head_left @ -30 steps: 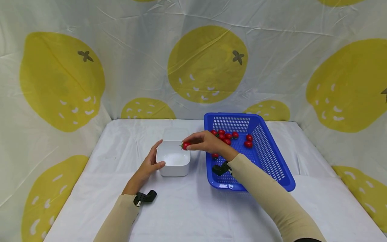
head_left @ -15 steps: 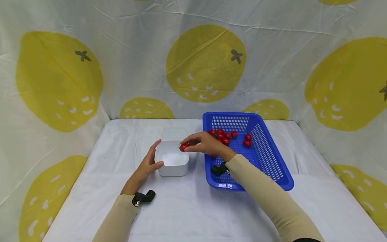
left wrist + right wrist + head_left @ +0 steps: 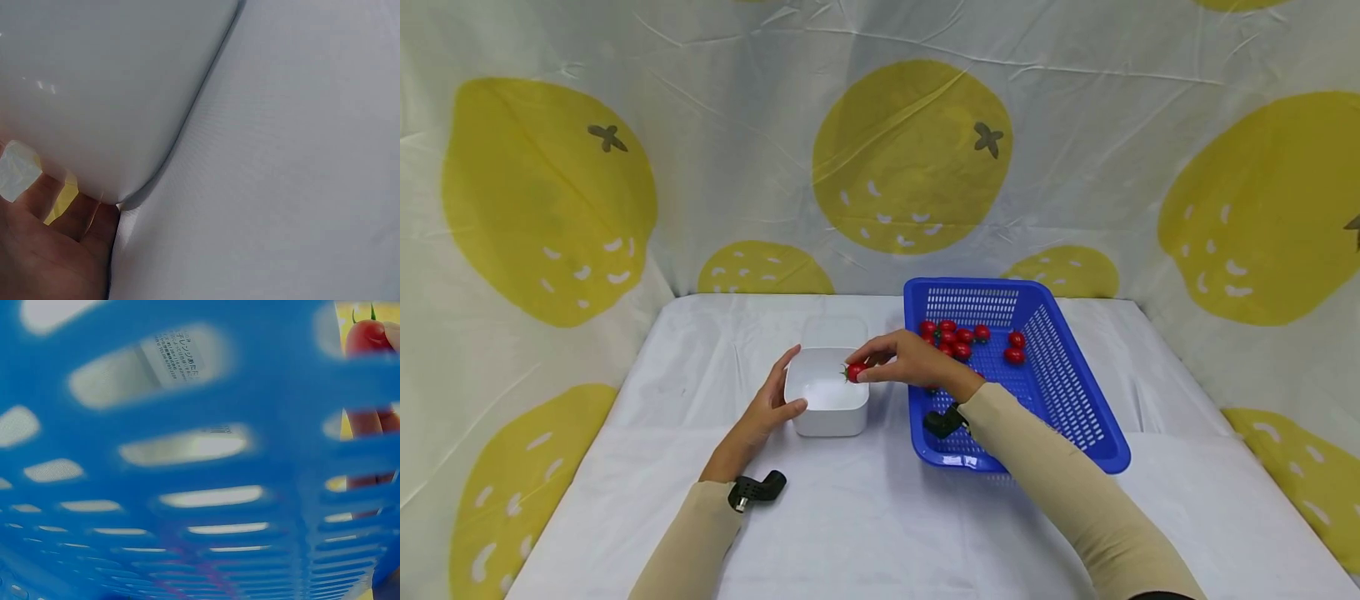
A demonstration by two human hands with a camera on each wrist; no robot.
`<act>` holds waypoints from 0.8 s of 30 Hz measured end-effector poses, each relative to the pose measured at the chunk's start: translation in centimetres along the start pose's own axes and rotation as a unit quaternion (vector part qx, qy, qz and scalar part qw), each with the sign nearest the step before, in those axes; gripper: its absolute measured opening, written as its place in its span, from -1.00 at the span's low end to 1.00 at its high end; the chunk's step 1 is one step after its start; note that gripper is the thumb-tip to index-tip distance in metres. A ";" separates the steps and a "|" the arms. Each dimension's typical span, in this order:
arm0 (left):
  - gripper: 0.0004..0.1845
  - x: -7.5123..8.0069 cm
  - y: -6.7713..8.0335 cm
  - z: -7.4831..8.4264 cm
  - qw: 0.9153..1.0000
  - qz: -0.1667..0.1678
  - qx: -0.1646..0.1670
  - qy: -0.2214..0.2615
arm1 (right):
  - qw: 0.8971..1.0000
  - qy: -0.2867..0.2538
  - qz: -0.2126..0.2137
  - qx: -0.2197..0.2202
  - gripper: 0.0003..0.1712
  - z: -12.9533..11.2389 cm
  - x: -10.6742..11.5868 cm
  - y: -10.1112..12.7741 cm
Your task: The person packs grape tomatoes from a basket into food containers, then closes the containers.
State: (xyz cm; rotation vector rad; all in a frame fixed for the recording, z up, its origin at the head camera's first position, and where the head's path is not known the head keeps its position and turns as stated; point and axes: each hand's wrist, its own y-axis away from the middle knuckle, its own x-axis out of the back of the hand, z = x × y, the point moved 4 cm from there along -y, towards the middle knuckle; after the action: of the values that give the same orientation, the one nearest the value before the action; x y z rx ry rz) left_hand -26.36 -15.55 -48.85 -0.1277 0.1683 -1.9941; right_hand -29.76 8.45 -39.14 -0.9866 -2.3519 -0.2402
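Cherry tomato (image 3: 856,372): small, red, glossy, green calyx on its left end. The right hand (image 3: 912,360) pinches it between curled fingers (image 3: 871,374) over the right rim of the white bowl (image 3: 826,404). The left hand (image 3: 765,412) cups the bowl's left wall, thumb against the near corner, fingers bent round the rim. One blue basket (image 3: 1051,377) stands just right of the bowl on the white bench (image 3: 865,508). At least seven tomatoes (image 3: 970,337) lie inside; the right hand hides part of the cluster.

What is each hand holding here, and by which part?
The right hand pinches a cherry tomato by its sides at the fingertips, over the white bowl. The left hand grips that bowl's near-left corner.
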 end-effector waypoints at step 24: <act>-0.09 0.0 0.2 0.1 1.000 0.003 0.004 -0.011 | 0.999 0.033 -0.010 -0.004 -0.62 -0.4 -0.2 0.1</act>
State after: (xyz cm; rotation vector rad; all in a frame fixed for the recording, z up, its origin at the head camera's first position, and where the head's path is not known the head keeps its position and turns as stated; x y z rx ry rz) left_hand -26.20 -15.60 -48.75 -0.1432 0.1474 -1.9871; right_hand -29.42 8.31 -38.95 -0.9446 -2.3039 -0.2852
